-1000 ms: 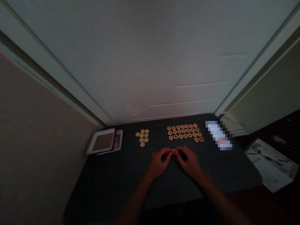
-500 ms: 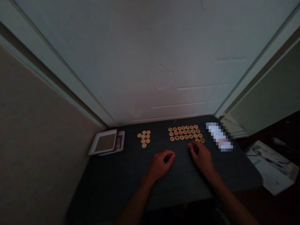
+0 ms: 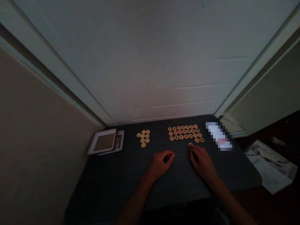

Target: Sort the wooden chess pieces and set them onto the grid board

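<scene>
Round piece (image 3: pixel 190 145) (red-marked) at tips of right fingers (image 3: pixel 197 150).

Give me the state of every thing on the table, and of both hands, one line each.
Left hand: thumb and fingertips together, nothing visible held.
Right hand: fingertips at a single disc.
Single disc: flat, partly covered by the fingers.
Marked discs: flat, marked side up, in rows.
Plain discs: flat, blank side up, clustered.
Upper tray: resting askew over the lower box.
Lower box: partly covered.
Pale item: pixelated, details unreadable.
</scene>
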### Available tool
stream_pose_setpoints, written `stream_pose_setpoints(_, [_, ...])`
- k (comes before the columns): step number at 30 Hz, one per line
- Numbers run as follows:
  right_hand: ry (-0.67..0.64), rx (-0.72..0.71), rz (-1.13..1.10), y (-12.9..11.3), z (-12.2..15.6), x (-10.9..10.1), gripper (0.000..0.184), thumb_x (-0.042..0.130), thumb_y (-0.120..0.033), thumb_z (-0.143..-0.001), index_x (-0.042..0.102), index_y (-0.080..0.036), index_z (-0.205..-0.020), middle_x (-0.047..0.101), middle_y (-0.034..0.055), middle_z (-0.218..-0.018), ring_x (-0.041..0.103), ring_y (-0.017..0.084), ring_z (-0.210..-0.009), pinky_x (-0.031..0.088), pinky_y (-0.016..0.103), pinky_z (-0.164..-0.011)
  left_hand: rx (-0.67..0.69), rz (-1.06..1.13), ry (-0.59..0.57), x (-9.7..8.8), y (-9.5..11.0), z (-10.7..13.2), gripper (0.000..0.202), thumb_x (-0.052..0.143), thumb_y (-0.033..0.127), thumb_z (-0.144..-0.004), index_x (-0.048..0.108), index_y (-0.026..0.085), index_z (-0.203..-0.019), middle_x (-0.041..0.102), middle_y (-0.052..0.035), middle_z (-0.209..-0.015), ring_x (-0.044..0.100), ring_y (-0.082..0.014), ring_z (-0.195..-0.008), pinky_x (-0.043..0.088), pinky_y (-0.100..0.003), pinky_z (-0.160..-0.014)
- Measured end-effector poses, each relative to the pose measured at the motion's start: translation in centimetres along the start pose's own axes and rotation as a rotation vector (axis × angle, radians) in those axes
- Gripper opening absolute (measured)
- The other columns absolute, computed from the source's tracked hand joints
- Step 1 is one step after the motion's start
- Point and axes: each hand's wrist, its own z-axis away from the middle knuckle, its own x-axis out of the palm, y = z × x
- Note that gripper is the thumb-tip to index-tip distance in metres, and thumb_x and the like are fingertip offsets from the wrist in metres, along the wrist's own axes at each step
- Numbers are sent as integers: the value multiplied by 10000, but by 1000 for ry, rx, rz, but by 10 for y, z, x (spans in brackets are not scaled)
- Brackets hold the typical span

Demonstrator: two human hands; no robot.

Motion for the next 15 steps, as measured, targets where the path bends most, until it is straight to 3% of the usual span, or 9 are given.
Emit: stream_pose_setpoints(15, [3, 41, 42, 3, -5, 3, 142, 516, -226, -971, 648, -221, -1023, 632, 93, -1375, 625, 285, -1114, 513, 502, -967, 14, -28, 10, 1, -2, 0, 172, 586, 345, -966, 718, 235, -980, 767, 3, -874, 711, -147, -793, 549, -256, -763])
